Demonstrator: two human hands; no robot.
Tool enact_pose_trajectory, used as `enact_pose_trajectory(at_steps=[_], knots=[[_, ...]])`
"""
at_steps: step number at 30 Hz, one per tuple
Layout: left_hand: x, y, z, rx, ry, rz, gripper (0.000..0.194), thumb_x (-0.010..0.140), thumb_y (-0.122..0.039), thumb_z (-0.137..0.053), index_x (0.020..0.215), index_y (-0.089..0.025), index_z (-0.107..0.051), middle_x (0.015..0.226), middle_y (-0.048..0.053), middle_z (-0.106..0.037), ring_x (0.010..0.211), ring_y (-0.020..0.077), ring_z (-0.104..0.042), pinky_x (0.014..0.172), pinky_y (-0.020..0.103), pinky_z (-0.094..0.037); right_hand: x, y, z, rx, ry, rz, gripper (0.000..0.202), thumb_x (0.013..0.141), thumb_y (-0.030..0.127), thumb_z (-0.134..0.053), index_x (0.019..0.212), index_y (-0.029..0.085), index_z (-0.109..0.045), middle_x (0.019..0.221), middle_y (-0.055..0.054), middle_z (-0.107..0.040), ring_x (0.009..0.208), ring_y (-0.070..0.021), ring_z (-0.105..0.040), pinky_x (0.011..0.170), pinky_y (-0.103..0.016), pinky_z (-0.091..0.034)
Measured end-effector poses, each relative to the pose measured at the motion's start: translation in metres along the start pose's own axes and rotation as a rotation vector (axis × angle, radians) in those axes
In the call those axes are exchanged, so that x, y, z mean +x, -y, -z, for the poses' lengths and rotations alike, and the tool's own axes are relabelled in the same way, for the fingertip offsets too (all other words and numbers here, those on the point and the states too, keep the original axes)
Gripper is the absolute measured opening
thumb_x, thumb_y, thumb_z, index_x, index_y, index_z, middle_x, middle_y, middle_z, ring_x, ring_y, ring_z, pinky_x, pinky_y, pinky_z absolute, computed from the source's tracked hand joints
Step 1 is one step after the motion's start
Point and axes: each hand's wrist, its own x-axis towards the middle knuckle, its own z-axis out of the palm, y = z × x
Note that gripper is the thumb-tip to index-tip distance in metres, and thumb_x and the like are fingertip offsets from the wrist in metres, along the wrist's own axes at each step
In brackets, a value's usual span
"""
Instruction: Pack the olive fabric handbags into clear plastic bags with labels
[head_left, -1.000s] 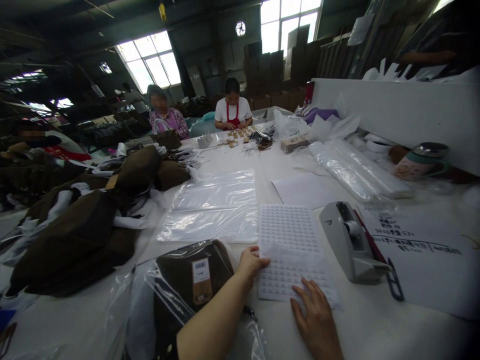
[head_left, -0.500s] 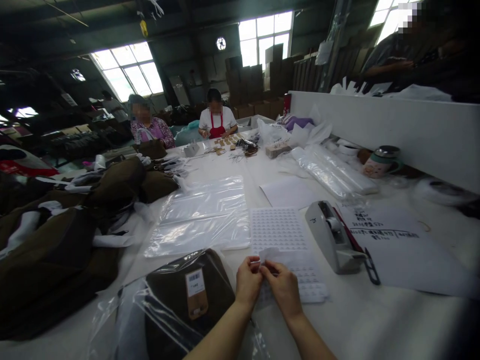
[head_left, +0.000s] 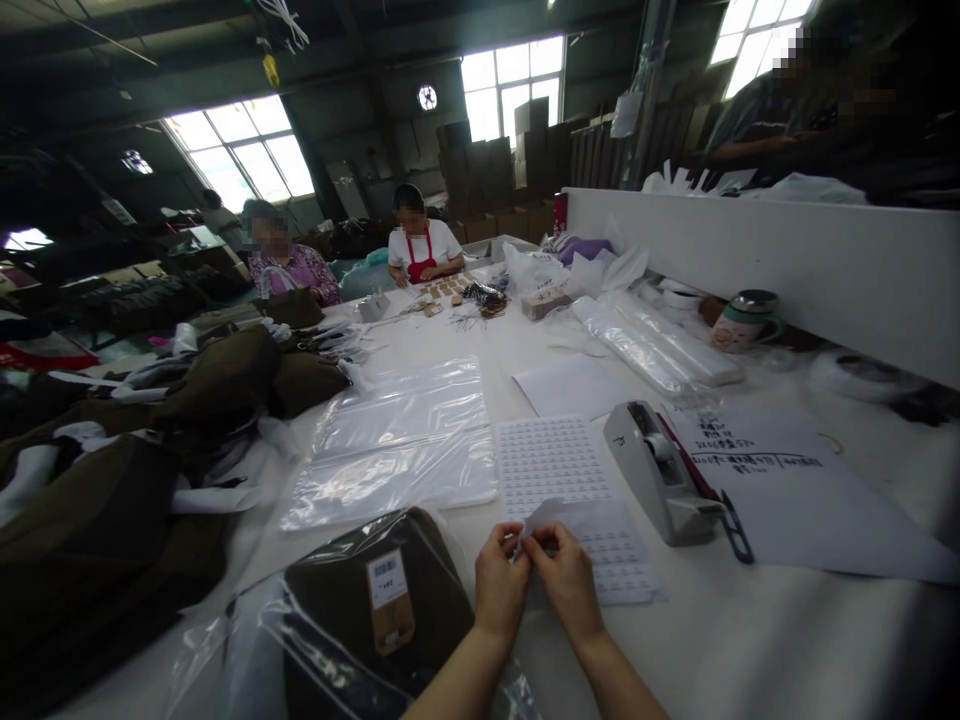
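Observation:
My left hand (head_left: 501, 580) and my right hand (head_left: 566, 580) meet fingertip to fingertip, both closed in a pinch on a thin, pale sheet of paper (head_left: 546, 513) that curls up between them. Whether a small label is also in my fingers cannot be made out. Under and beyond them lies a sheet of small printed labels (head_left: 555, 455) in rows. To the left of my left forearm is a dark olive bag (head_left: 337, 590) in a clear plastic bag, with a brown tag (head_left: 391, 620) bearing a white barcode sticker (head_left: 386, 578).
Flat clear plastic bags (head_left: 397, 450) lie ahead. At right stand a tape dispenser (head_left: 652, 480), a snipper (head_left: 737, 530), a handwritten sheet (head_left: 810, 510) and a mug (head_left: 742, 322). Dark bags (head_left: 97, 530) pile at left. Two people sit at the far end; a white partition (head_left: 750, 255) edges the right.
The camera view has shifted slightly, so the scene sits a little further left. My hands stay pinched together on the paper, which now stands more curled.

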Motion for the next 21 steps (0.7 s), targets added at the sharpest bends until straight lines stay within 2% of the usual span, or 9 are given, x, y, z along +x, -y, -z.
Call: enact_pose_trajectory(at_steps=[4, 9, 15, 21], knots=[[0.0020, 0.0072, -0.0007, -0.053, 0.013, -0.003, 0.022, 0.072, -0.022, -0.062, 0.091, -0.017, -0.054, 0.088, 0.009, -0.072, 0.085, 0.0225, -0.068, 0.076, 0.031, -0.050, -0.0003, -0.0025, -0.0020, 0.036, -0.007, -0.017, 0.023, 0.072, 0.041, -0.063, 0.067, 0.020, -0.057, 0.065, -0.002, -0.063, 0.063, -0.0197, -0.060, 0.062, -0.029, -0.047], [0.0034, 0.0099, -0.0014, -0.049, -0.007, 0.003, 0.021, 0.074, -0.021, -0.059, 0.094, -0.017, -0.052, 0.090, 0.009, -0.072, 0.086, 0.0223, -0.068, 0.080, 0.032, -0.050, -0.0019, -0.0062, -0.0083, 0.083, -0.018, -0.060, 0.029, 0.074, 0.041, -0.060, 0.089, 0.017, -0.063, 0.082, -0.007, -0.068, 0.078, -0.0221, -0.065, 0.072, -0.031, -0.050], [0.0017, 0.0050, -0.0022, -0.029, -0.024, -0.002, 0.034, 0.076, -0.022, -0.057, 0.109, -0.016, -0.048, 0.091, 0.009, -0.072, 0.084, 0.0211, -0.068, 0.079, 0.031, -0.050, 0.0008, -0.0055, -0.0073, 0.068, -0.004, -0.065, 0.023, 0.073, 0.040, -0.059, 0.073, 0.017, -0.062, 0.075, -0.007, -0.067, 0.072, -0.0229, -0.063, 0.071, -0.033, -0.048], [0.0013, 0.0037, -0.0035, -0.042, -0.038, -0.009, 0.029, 0.074, -0.021, -0.058, 0.102, -0.016, -0.051, 0.088, 0.008, -0.073, 0.082, 0.0206, -0.068, 0.077, 0.030, -0.050, 0.0029, -0.0078, -0.0066, 0.087, 0.023, -0.064, 0.025, 0.072, 0.042, -0.062, 0.068, 0.018, -0.059, 0.068, -0.005, -0.066, 0.067, -0.0220, -0.062, 0.068, -0.032, -0.048]])
